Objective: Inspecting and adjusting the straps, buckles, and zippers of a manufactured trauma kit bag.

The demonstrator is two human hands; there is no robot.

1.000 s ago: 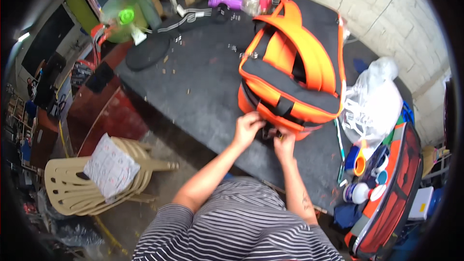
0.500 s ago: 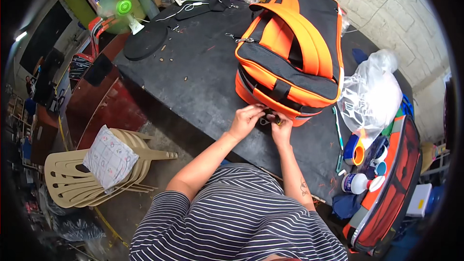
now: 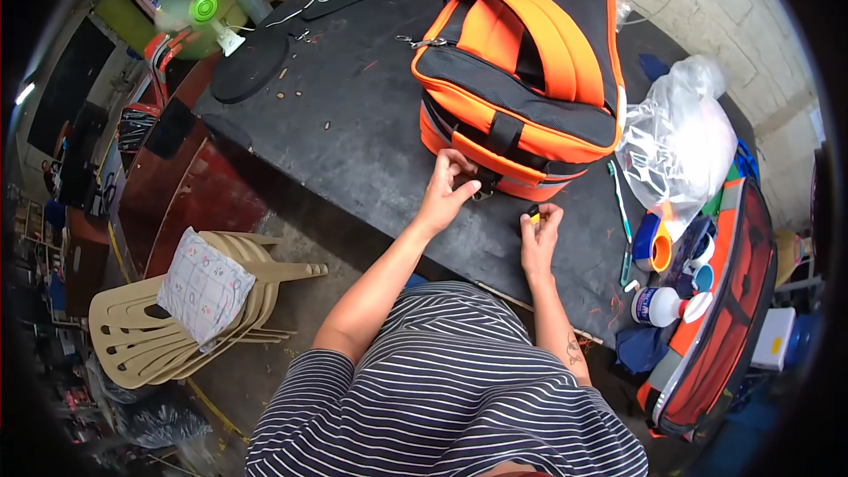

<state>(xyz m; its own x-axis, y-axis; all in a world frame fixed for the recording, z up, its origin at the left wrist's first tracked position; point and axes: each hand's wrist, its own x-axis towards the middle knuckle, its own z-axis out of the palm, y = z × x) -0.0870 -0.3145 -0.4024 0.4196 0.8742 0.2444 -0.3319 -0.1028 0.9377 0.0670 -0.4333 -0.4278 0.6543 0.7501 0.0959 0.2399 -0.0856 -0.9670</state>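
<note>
A large orange-and-black bag (image 3: 530, 146) stands on the dark table in front of me, its wide orange straps arching over the top. At its lower front edge, my left hand (image 3: 448, 194) is closed, thumb and fingers on a short black strap (image 3: 486, 179) with a metal ring partly hidden below. My right hand (image 3: 540, 243) is apart from the bag, just right of the strap. Its fingers are closed around a small black-and-yellow object (image 3: 533, 215), mostly covered by the fingers, so its kind cannot be made out.
Right of the bag lie a clear plastic bag (image 3: 676, 141), a toothbrush (image 3: 621, 221), tape rolls (image 3: 655, 252) and a white bottle (image 3: 658, 307). A red-and-black bag (image 3: 729, 318) stands at the right edge. Stacked beige chairs (image 3: 141, 327) stand left; a green fan (image 3: 205, 9) is farther off.
My right hand has drawn away from the strap, to the right and toward me, with the small object. My left hand stays at the strap. The whole view has shifted slightly.
</note>
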